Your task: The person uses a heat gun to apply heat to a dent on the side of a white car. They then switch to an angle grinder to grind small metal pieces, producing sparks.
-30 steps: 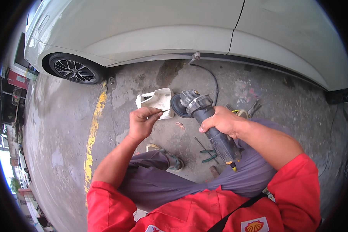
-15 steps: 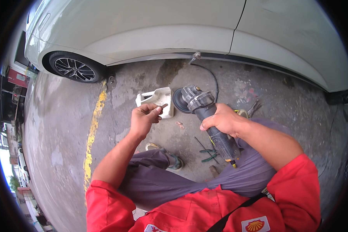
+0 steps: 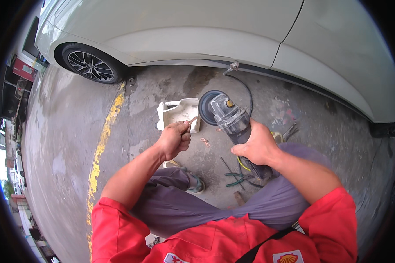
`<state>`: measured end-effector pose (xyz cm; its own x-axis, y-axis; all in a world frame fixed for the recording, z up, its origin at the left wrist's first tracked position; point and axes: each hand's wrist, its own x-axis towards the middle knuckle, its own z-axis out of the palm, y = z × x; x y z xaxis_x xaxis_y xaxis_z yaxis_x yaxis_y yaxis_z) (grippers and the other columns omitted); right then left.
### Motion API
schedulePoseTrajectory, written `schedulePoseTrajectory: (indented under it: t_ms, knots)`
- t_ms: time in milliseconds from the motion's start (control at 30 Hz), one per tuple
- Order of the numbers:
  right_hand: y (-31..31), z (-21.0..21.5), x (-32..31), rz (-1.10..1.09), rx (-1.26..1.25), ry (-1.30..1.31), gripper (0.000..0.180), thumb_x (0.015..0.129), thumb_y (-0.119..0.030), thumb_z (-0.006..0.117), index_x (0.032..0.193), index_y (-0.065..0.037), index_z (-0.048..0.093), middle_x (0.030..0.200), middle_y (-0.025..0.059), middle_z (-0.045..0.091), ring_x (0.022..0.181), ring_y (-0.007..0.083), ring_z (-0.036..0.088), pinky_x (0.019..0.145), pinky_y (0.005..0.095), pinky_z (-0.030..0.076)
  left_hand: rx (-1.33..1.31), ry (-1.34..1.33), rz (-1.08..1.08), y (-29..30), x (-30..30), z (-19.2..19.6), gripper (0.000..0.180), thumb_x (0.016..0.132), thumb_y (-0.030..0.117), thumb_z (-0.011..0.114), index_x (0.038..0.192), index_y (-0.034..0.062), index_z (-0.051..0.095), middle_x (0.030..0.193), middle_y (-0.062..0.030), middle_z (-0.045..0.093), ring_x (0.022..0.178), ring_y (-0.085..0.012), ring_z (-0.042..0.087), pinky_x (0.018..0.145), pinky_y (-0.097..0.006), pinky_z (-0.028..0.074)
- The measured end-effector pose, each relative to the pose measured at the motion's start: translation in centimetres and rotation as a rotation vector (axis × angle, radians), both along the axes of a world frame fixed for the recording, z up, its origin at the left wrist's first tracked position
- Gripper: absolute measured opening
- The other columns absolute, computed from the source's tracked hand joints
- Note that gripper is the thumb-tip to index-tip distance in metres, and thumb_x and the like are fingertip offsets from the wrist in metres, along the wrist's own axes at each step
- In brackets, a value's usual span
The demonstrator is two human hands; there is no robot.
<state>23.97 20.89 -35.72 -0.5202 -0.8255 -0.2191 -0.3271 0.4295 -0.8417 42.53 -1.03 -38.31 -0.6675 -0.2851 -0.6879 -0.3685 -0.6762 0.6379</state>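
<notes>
My right hand (image 3: 260, 144) is wrapped round the body of a dark angle grinder (image 3: 230, 116). The round disc (image 3: 210, 107) at its head points away from me and to the left, edge close to the white cut-open jug (image 3: 180, 114). Between the thumb and fingers of my left hand (image 3: 175, 139) is pinched a small copper-coloured piece (image 3: 193, 119), its tip sticking out toward the disc but apart from it. Its exact kind is too small to tell. More small copper-coloured pieces (image 3: 205, 142) lie on the concrete below the jug.
A pale car (image 3: 184, 39) fills the far side, its wheel (image 3: 91, 65) at the left. A hose (image 3: 245, 83) runs from a fitting beside the car's sill. Green-handled pliers (image 3: 236, 177) lie between my legs. A worn yellow line (image 3: 105, 127) crosses the floor.
The grinder has rolled in my right hand, so its disc shows more of its face and its rear end has dropped toward my leg. My left hand has turned, still pinching the piece.
</notes>
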Motion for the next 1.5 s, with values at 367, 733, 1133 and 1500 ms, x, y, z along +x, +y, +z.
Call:
schedulePoseTrajectory:
  t_ms: [367, 733, 1133, 1500]
  knots:
    - [0.1, 0.8, 0.2, 0.020, 0.011, -0.013, 0.058, 0.062, -0.024, 0.078, 0.110, 0.003, 0.061, 0.096, 0.0240, 0.070, 0.091, 0.0396, 0.069, 0.085, 0.0408, 0.053, 0.113, 0.060, -0.093, -0.5, 0.5, 0.6, 0.031, 0.108, 0.032, 0.046, 0.081, 0.0162, 0.045, 0.060, 0.0084, 0.025, 0.051, -0.0063, 0.023, 0.045, -0.024, 0.020]
    - [0.5, 0.7, 0.2, 0.036, -0.032, -0.030, 0.059, 0.062, -0.026, 0.079, 0.110, 0.003, 0.061, 0.097, 0.0235, 0.070, 0.093, 0.0401, 0.069, 0.085, 0.0411, 0.053, 0.272, 0.211, -0.182, -1.7, 0.8, 0.2, 0.034, 0.107, 0.037, 0.048, 0.080, 0.0164, 0.044, 0.060, 0.0086, 0.026, 0.051, -0.0063, 0.023, 0.044, -0.023, 0.019]
    - [1.0, 0.2, 0.0, 0.050, 0.009, -0.121, 0.059, 0.063, -0.023, 0.082, 0.112, 0.003, 0.063, 0.098, 0.0186, 0.071, 0.091, 0.0317, 0.069, 0.085, 0.0382, 0.053, 0.312, 0.255, -0.185, -0.4, 1.7, -0.7, 0.036, 0.108, 0.037, 0.046, 0.080, 0.0143, 0.044, 0.061, 0.0072, 0.026, 0.052, -0.0068, 0.021, 0.045, -0.024, 0.019]
    - [3.8, -1.5, 1.6, -0.059, -0.066, -0.599, 0.037, 0.070, 0.000, 0.075, 0.106, -0.001, 0.063, 0.089, 0.0042, 0.065, 0.074, 0.0142, 0.063, 0.068, 0.0316, 0.053, 0.329, 0.190, 0.493, 13.4, 2.7, -5.3, 0.032, 0.107, 0.034, 0.049, 0.081, 0.0137, 0.047, 0.058, 0.0059, 0.028, 0.048, -0.0082, 0.025, 0.044, -0.025, 0.024]
